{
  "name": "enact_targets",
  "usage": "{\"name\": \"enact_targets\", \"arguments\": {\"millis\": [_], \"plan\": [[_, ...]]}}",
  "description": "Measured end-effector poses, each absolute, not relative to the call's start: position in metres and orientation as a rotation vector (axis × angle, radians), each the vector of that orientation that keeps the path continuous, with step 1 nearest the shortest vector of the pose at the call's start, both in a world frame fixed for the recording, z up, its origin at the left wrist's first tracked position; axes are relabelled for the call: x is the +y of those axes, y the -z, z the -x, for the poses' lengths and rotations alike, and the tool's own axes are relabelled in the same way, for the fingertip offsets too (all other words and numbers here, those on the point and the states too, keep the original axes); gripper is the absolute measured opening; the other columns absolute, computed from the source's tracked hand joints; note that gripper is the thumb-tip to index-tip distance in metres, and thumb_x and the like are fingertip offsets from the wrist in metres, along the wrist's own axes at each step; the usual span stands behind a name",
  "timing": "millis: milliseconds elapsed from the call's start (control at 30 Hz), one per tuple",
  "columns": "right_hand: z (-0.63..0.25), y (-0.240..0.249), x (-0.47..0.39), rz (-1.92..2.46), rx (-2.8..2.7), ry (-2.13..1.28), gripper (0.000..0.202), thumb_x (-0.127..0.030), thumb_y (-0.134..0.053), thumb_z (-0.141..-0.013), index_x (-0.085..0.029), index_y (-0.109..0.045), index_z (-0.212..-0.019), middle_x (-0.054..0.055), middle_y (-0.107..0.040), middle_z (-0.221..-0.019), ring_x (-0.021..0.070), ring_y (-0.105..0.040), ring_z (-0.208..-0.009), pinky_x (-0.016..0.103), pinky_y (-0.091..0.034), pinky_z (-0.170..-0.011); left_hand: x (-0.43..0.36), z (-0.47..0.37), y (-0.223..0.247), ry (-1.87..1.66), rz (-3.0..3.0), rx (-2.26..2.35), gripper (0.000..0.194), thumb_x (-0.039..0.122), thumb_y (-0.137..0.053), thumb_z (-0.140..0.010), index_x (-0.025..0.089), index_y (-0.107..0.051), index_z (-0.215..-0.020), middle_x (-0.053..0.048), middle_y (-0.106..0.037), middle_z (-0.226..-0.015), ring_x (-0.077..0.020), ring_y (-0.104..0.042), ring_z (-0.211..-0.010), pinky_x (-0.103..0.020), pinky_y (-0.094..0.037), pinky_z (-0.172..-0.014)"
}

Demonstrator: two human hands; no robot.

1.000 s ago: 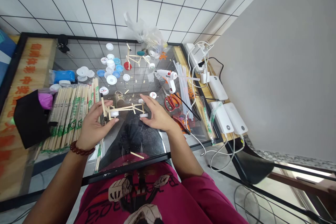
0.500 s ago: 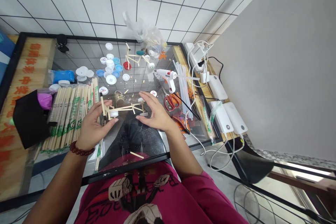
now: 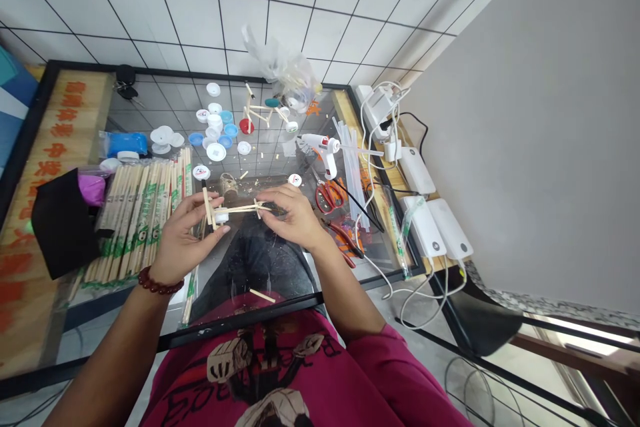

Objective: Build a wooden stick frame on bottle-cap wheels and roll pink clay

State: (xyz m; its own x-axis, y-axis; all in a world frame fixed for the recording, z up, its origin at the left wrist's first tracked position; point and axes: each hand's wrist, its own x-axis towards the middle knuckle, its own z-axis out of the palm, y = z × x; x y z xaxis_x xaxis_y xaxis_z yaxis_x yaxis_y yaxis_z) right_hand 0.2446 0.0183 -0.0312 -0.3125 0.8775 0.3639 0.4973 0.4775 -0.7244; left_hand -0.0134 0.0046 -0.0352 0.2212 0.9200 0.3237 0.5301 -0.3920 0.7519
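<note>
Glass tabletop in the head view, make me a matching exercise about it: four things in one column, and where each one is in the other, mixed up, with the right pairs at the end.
Things:
1. Glue gun
2. Bead bracelet
3. Wheeled stick model
4. Blue packet

Places:
A. Around the left wrist
B. Just beyond the wrapped chopsticks
C. Beside the clear glue sticks
D. Between the left hand and the right hand

Right pairs: 1-C, 2-A, 3-D, 4-B
</note>
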Motion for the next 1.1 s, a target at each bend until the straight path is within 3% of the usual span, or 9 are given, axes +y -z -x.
{"name": "enact_targets", "arguments": {"millis": [167,333,467,733,1100], "plan": [[-0.2434,0.0341,0.0154,1.204,-1.893,-0.657,0.021,-0.031,-0.066,-0.091,-0.023,-0.070,-0.110,0.007,-0.080,-0.109,0.0221,-0.072,-0.097,0.039,-0.055,-0.091,0.0045,0.0132,0.0361,-1.063,-2.035,1.332,0.042,0.042,-0.077,-0.087,0.034,-0.072,-0.128,-0.005,-0.070,-0.132,-0.0295,-0.067,-0.125,-0.051,-0.053,-0.113],[-0.2419,0.0342,0.0145,1.202,-1.825,-0.695,0.009,-0.024,-0.070,-0.086,-0.024,-0.061,-0.089,0.007,-0.080,-0.113,0.0224,-0.074,-0.104,0.038,-0.052,-0.095,0.0055,0.0140,0.0384,-1.064,-2.068,1.315,0.043,0.038,-0.077,-0.087,0.031,-0.071,-0.130,-0.007,-0.070,-0.132,-0.0292,-0.066,-0.125,-0.051,-0.054,-0.112],[-0.2433,0.0363,0.0165,1.102,-1.845,-0.669,0.013,-0.022,-0.070,-0.088,-0.024,-0.060,-0.080,0.007,-0.082,-0.108,0.0216,-0.075,-0.100,0.038,-0.050,-0.094,0.0063,0.0146,0.0399,-1.084,-2.084,1.307,0.044,0.036,-0.078,-0.087,0.030,-0.071,-0.130,-0.007,-0.070,-0.130,-0.0289,-0.067,-0.124,-0.050,-0.055,-0.110],[-0.2455,0.0396,0.0166,1.086,-1.807,-0.709,0.013,-0.018,-0.069,-0.085,-0.024,-0.061,-0.077,0.005,-0.081,-0.098,0.0201,-0.076,-0.096,0.037,-0.051,-0.094,0.0060,0.0129,0.0390,-1.092,-2.104,1.289,0.042,0.033,-0.078,-0.088,0.030,-0.072,-0.129,-0.008,-0.070,-0.130,-0.0283,-0.067,-0.122,-0.050,-0.057,-0.108],[-0.2439,0.0395,0.0147,1.108,-1.734,-0.743,0.005,-0.021,-0.070,-0.086,-0.023,-0.066,-0.085,0.005,-0.081,-0.100,0.0192,-0.075,-0.094,0.035,-0.054,-0.091,0.0060,0.0107,0.0395,-1.109,-2.118,1.295,0.042,0.033,-0.078,-0.088,0.030,-0.072,-0.129,-0.007,-0.071,-0.130,-0.0279,-0.068,-0.122,-0.049,-0.057,-0.108]]}}
